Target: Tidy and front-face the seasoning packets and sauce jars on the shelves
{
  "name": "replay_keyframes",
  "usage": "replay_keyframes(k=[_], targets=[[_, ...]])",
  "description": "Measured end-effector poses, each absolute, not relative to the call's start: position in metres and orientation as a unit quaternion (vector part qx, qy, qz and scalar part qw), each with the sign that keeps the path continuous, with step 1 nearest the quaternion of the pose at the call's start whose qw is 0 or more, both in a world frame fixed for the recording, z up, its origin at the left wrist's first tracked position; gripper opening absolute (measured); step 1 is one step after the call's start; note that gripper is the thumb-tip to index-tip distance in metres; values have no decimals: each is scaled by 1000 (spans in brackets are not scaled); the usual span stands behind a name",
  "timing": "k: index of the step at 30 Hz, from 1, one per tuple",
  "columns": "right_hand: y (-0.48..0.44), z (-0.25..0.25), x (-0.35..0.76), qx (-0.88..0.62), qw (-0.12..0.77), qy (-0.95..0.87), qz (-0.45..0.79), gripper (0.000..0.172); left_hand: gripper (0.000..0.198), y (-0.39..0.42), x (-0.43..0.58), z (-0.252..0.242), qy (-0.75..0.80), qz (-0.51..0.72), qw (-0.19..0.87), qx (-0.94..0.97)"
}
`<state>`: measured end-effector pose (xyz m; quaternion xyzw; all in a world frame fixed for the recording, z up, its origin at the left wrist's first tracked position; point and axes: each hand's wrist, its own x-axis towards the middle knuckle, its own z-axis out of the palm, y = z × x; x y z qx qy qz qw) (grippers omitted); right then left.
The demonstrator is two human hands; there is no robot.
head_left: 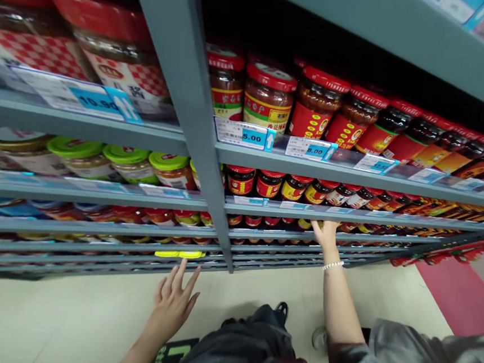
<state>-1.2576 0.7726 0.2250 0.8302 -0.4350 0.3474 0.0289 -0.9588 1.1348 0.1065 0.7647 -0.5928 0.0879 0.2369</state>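
My left hand [174, 300] hovers over the floor in front of the lower shelves, palm down and fingers spread, holding nothing. Nearest to its fingertips are yellow shelf tags [180, 253]. My right hand [325, 233], on an arm with a beaded bracelet [333, 265], reaches into a lower shelf of sauce jars. Its thumb shows at the left; the shelf edge above hides the other fingertips, so I cannot tell whether it grips a jar. Above it stand red-lidded jars with yellow labels [293, 188]. Larger red-lidded sauce jars [269, 99] fill the upper shelf.
A grey upright post [179, 69] divides the shelving. Left of it are green-lidded jars [125, 160] and big checked-label jars [122, 47]. Blue-and-white price tags [246, 135] line the edges. Grey clothing [416, 360] lies at lower right, beyond dark trousers [248, 346].
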Motion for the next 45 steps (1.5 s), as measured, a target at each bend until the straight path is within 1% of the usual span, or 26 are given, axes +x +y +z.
replay_keyframes(k=[2, 4, 8, 11, 15, 19, 22, 24, 26, 29, 31, 33, 35, 37, 40, 42, 45], targets=[[771, 225, -1263, 838, -7, -424, 342, 40, 69, 1131, -956, 108, -602, 99, 233, 757], [769, 222, -1263, 830, -22, -430, 355, 44, 66, 1124, -955, 112, -608, 98, 232, 753], [768, 214, -1251, 773, 16, -477, 418, 51, 52, 1108, -962, 119, -627, 91, 217, 743], [769, 213, -1247, 766, 17, -469, 439, 45, 47, 1098, -972, 121, -652, 92, 202, 725], [768, 216, -1253, 787, 2, -444, 428, 38, 45, 1085, -990, 121, -676, 77, 212, 701], [771, 218, -1252, 783, 18, -455, 424, 37, 46, 1062, -1020, 128, -690, 56, 217, 689], [785, 219, -1262, 810, 47, -433, 392, 41, 47, 1029, -1050, 143, -702, 46, 210, 679], [797, 220, -1280, 814, 63, -422, 395, 38, 48, 999, -1071, 158, -713, 55, 209, 667], [807, 221, -1305, 782, 67, -429, 446, 31, 50, 965, -1091, 175, -719, 74, 220, 655], [808, 225, -1339, 755, 48, -431, 492, 29, 53, 911, -1114, 197, -712, 108, 239, 651], [801, 232, -1352, 777, 19, -412, 475, 27, 49, 881, -1125, 208, -704, 124, 234, 659], [789, 241, -1355, 809, -13, -390, 438, 25, 42, 856, -1132, 214, -699, 128, 215, 670], [777, 250, -1353, 832, -32, -384, 399, 22, 40, 840, -1135, 218, -686, 126, 211, 685], [767, 255, -1348, 847, -15, -387, 365, 21, 41, 829, -1135, 219, -668, 123, 228, 698], [755, 253, -1339, 870, 24, -383, 308, 28, 39, 822, -1131, 220, -665, 106, 239, 700], [750, 249, -1335, 885, 18, -391, 251, 27, 35, 822, -1127, 221, -680, 84, 233, 690], [745, 244, -1332, 888, -13, -421, 185, 23, 34, 824, -1121, 223, -700, 48, 228, 675]])
